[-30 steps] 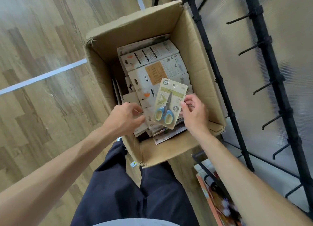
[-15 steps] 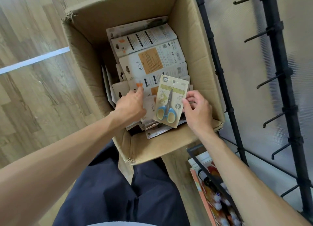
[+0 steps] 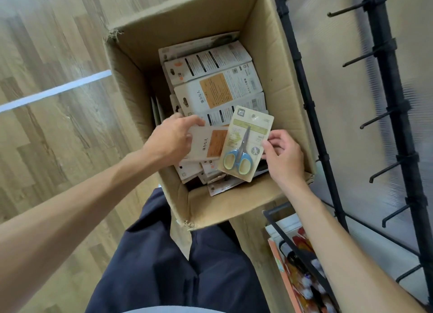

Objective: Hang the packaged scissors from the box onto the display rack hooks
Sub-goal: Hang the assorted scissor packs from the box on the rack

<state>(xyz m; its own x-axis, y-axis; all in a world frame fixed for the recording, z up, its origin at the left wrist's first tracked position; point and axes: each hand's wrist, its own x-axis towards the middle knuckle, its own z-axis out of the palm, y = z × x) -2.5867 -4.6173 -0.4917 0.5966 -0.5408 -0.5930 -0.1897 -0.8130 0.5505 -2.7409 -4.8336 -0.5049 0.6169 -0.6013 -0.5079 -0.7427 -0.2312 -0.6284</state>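
Over the open brown cardboard box (image 3: 276,62), my right hand (image 3: 284,157) pinches the beige carded pack of blue-handled scissors (image 3: 246,144) by its edge. My left hand (image 3: 169,140) grips a white card pack with an orange panel (image 3: 207,145), lifted off the pile inside.

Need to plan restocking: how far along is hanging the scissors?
Done: nothing shows; the visible rack hooks are bare. In hand: right hand pinches a blue-handled scissors pack; left hand grips another package. Left: many packages in the cardboard box.

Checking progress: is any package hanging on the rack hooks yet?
No, the rack hooks in view are all bare; packages remain in the box or in hand.
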